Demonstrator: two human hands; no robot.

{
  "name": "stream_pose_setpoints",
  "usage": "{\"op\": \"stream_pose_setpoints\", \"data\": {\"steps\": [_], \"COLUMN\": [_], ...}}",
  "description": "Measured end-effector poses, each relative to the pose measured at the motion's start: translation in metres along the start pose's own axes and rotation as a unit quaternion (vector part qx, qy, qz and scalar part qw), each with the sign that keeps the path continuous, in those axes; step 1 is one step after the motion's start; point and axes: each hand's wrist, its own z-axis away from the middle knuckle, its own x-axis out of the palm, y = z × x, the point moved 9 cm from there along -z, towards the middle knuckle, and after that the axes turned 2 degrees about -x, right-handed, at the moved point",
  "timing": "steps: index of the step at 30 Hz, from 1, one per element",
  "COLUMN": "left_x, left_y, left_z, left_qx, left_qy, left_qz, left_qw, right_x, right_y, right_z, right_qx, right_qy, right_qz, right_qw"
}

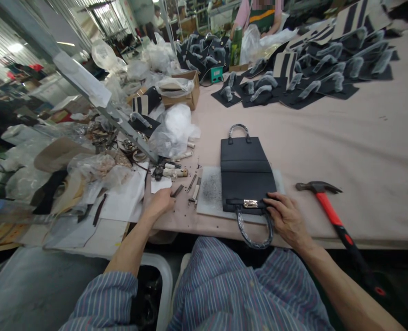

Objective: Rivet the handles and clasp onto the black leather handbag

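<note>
A black handbag body (247, 161) lies unfolded and flat, with a plastic-wrapped handle at each end and a metal clasp (250, 203) near its front edge. Its front half rests on a pale board (209, 193) speckled with dark marks. My right hand (288, 218) grips the bag's right front corner, fingers bent beside the clasp. To the left, my left hand (161, 203) is closed at the near end of a short dark metal bar (177, 191); its fingertips are partly hidden. Thin metal punches (194, 192) lie between that hand and the board.
A claw hammer (324, 202) with a red and black handle lies at right, overhanging the table edge. More black bag pieces (303, 87) cover the table's far side. Plastic bags (176, 128), a cardboard box (190, 94) and a slanted metal post (121, 122) stand left. Another person (259, 20) is across the table.
</note>
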Motion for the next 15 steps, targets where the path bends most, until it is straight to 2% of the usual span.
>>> {"op": "stream_pose_setpoints", "data": {"steps": [3,5,6,8,10,15], "left_x": [-0.013,-0.022,-0.022,-0.02,-0.014,-0.006], "left_y": [0.009,0.029,0.041,0.065,0.081,0.095], "left_z": [0.007,0.014,0.015,0.013,0.005,-0.018], "left_qx": [-0.021,0.012,0.036,0.072,0.075,0.058], "left_qy": [0.077,0.129,0.135,0.115,0.073,-0.017], "left_qz": [0.014,0.032,0.046,0.071,0.074,0.033], "left_qw": [0.997,0.991,0.989,0.988,0.992,0.998], "right_x": [0.0,-0.001,-0.001,-0.001,-0.001,0.0], "right_y": [-0.001,-0.003,-0.003,-0.004,-0.005,-0.005], "right_z": [-0.001,-0.002,-0.002,-0.002,-0.002,-0.002], "right_qx": [0.001,0.003,0.005,0.008,0.011,0.014], "right_qy": [0.0,0.001,0.001,-0.002,-0.006,-0.014], "right_qz": [0.001,0.003,0.004,0.003,0.001,-0.004], "right_qw": [1.0,1.0,1.0,1.0,1.0,1.0]}}
